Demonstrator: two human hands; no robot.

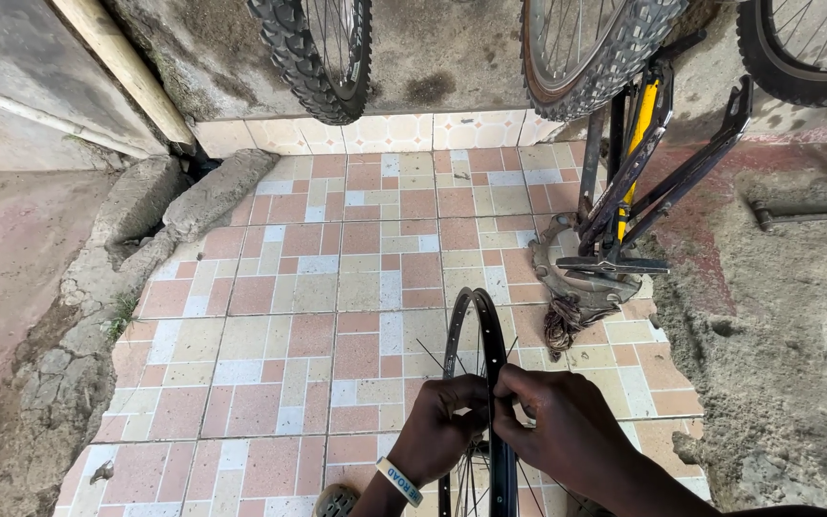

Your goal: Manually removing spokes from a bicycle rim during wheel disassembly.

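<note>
A bare black bicycle rim [476, 321] with thin spokes stands upright on edge in front of me, seen nearly edge-on. My left hand [444, 429] is closed on the left side of the rim and wears a pale wristband. Pressed against the rim's right side at the same height, my right hand [559, 429] has its fingers pinched at the rim. Both hands meet over the rim; what the fingertips hold there is hidden.
Patterned tiled floor [337, 316]. A black and yellow bicycle frame stand [629, 182] sits on a round metal base with a rag beside it. Knobbly tyres [323, 57] hang at the top. A tool [796, 217] lies on bare concrete at right. Broken kerb at left.
</note>
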